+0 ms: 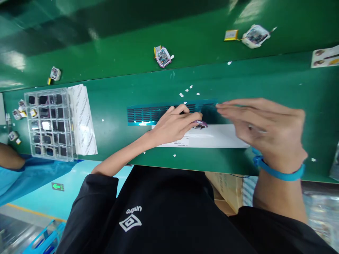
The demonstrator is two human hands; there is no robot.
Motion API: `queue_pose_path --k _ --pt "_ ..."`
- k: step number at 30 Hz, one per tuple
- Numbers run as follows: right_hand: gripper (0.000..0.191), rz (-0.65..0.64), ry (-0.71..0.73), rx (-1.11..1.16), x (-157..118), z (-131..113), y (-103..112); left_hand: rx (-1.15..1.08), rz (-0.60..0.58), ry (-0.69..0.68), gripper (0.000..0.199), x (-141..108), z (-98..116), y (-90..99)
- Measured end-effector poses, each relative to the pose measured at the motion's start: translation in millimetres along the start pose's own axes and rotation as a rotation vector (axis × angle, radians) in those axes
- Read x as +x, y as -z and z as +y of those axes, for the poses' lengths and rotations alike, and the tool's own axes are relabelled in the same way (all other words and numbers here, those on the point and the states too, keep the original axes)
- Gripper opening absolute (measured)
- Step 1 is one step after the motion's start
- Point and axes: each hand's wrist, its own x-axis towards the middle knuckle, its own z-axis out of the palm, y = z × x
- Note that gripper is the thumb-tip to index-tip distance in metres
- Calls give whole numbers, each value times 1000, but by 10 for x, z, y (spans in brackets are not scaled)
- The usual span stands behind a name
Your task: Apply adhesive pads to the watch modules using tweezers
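Note:
My left hand [176, 123] lies over a blue sheet of dark strips [144, 114], its fingers closed round a small purple-rimmed device [201, 124]. That device is partly hidden by the fingers, above a white sheet [222, 137]. To the right, my right hand [265, 123] is raised near the right end of the blue sheet, thumb and fingertips pressed together. Anything between those fingertips is too small to make out. A blue band circles my right wrist.
A clear compartment tray [49, 123] of devices stands left beside printed white sheets [85, 120]. Opened devices lie behind, one purple [163, 57], one white with a battery [255, 36]. Small white stickers [198, 94] dot the table [113, 91]. Another person's arm [10, 157] is at far left.

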Motion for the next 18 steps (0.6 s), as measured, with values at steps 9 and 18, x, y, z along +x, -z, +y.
queue_pose_path --k 9,18 --pt "48 557 119 79 433 -366 -324 -673 502 106 28 -188 17 384" --pt "55 386 79 103 305 -447 -586 -1360 558 561 14 -173 -221 521"
